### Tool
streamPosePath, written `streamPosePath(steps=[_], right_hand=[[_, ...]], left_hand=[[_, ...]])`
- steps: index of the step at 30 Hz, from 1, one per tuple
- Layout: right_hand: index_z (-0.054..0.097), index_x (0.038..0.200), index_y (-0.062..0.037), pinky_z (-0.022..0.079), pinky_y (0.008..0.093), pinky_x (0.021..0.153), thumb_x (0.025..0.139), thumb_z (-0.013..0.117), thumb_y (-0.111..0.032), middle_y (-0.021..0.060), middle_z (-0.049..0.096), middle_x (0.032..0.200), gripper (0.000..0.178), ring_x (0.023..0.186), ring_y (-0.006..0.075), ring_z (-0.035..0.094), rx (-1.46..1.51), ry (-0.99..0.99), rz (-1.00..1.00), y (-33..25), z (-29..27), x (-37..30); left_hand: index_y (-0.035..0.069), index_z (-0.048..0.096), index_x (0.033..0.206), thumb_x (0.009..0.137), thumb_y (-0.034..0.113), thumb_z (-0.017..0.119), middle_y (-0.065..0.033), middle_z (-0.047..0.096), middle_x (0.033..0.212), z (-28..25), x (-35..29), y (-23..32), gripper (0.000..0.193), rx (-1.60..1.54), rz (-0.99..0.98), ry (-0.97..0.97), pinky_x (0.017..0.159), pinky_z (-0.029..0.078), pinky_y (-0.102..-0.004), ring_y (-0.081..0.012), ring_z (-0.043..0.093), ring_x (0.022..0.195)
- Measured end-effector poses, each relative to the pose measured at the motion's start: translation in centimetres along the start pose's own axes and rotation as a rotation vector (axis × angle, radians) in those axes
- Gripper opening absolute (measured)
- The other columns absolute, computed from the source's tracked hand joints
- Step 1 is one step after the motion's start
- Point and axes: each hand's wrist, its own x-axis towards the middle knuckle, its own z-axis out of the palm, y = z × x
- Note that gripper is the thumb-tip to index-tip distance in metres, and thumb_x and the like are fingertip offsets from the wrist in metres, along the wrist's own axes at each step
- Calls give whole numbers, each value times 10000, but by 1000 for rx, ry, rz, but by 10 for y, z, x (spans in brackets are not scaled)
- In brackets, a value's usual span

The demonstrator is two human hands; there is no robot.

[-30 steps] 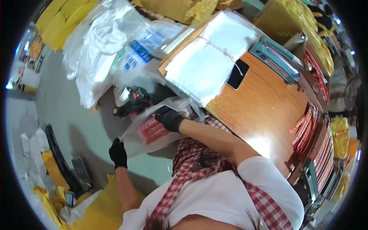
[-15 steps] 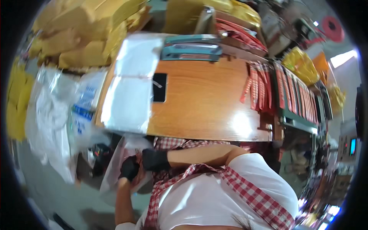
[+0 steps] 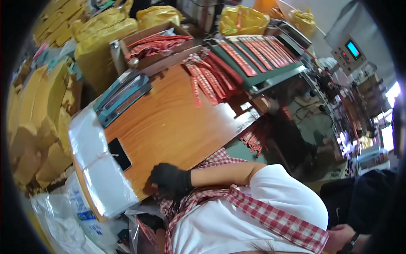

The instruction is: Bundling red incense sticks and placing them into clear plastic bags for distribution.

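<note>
My right hand, in a black glove, is at the near edge of the wooden table. Its fingers are curled in, and whatever may be inside them is hidden. Lower down, below the table edge, my left hand is also gloved in black and lies beside a clear plastic bag with something red in it. The fingers of that hand are too dark and covered to make out. A dark flat phone-like slab lies left of my right hand, beside a stack of clear plastic sleeves.
Red printed strips lie at the table's far right, next to a green conveyor belt carrying more. A teal tool-like holder and a carton of red packets stand at the back. Another person's hand shows at lower right.
The view has swung to the right. My right hand has left the plastic bag and risen to the table edge; my left hand stays low by the bag. Another person's hand has come into view.
</note>
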Motion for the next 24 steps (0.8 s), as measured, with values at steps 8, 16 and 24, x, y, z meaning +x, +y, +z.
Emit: streamPosePath(steps=[8,16,24], right_hand=[[687,748,-96,490,464,614,727,635,-329,154,648,702,239,661,337,625,-522,22,736,108,-94,-128],[677,652,-120,486,447,625,659,673,-323,124,633,654,204,665,323,630,-550,123,720,109,-111,-142],[671,614,-90,486,445,649,639,662,-283,142,634,634,195,665,332,635,-483,100,764,112,-108,-139]], left_hand=[[-11,559,888,905,200,599,-108,571,853,-56,81,42,215,-603,-74,187,777,456,-349,-253,536,783],[-15,540,1123,847,111,628,-201,567,1125,-17,164,191,316,-604,519,-226,950,425,-415,-364,532,1087],[-76,530,1179,833,131,635,-241,512,1282,61,164,223,416,-504,575,-224,1058,340,-436,-383,453,1231]])
